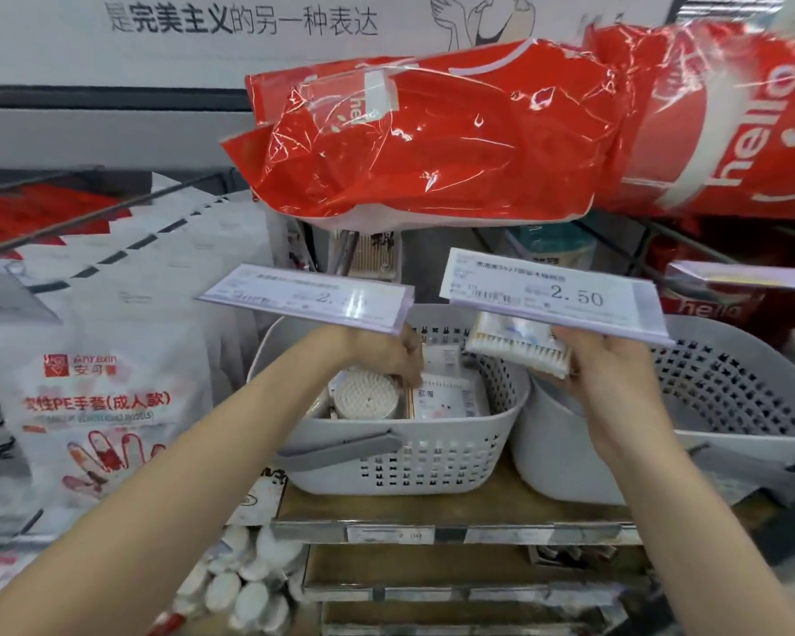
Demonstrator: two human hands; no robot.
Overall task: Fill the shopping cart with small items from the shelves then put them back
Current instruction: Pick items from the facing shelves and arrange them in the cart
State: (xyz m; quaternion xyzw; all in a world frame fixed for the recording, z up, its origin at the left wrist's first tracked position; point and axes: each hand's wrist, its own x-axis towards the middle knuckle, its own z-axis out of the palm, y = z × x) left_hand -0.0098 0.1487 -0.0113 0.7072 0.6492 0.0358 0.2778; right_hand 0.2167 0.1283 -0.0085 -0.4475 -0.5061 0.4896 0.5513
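A grey perforated basket (432,465) stands on the wooden shelf and holds a round tub of cotton swabs (366,397) and flat white swab packs (446,397). My left hand (389,353) reaches into this basket, fingers curled down onto the packs beside the round tub; whether it grips one I cannot tell. My right hand (604,360) holds a flat clear pack of cotton swabs (517,344) above the gap between the two baskets, just under a price tag.
A second grey basket (726,387) sits to the right. Two price tags (551,291) jut out on hooks above the baskets. Red "hello" bags (423,130) hang overhead. White glove packs (97,406) hang at left. Lower shelves (455,534) lie below.
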